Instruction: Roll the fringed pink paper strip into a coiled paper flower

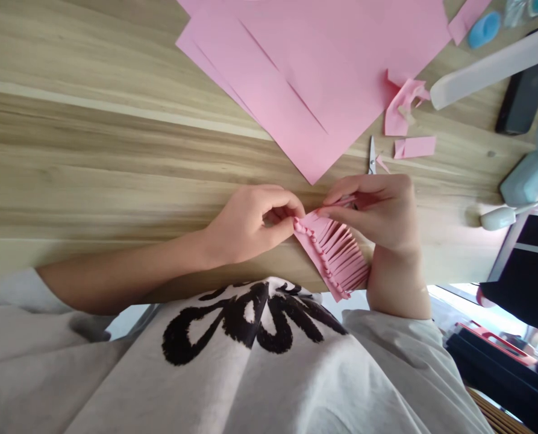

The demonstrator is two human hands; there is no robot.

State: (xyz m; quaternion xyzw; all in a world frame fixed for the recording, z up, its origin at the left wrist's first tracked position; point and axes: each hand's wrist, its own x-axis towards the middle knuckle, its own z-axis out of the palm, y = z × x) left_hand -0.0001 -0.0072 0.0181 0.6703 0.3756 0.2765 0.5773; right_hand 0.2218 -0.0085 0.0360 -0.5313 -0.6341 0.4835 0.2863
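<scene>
A pink fringed paper strip (329,256) hangs slantwise over the table's near edge, cut into many thin strips on its right side, with a row of small curls along its left part. My left hand (262,223) pinches the upper left corner of this paper between thumb and fingertips. At its upper end, my right hand (372,208) is closed, thumb and fingers on the paper's top strips; part of a thin pink piece shows between its fingers. Small scissors (372,155) lie just beyond the right hand, their lower part hidden by it.
Large pink sheets (314,72) cover the far middle of the wooden table (92,150). Pink scraps (416,147), a white strip (490,69), a black object (526,90), a blue ring-shaped item (484,29) and a pale blue case (531,178) lie at the right.
</scene>
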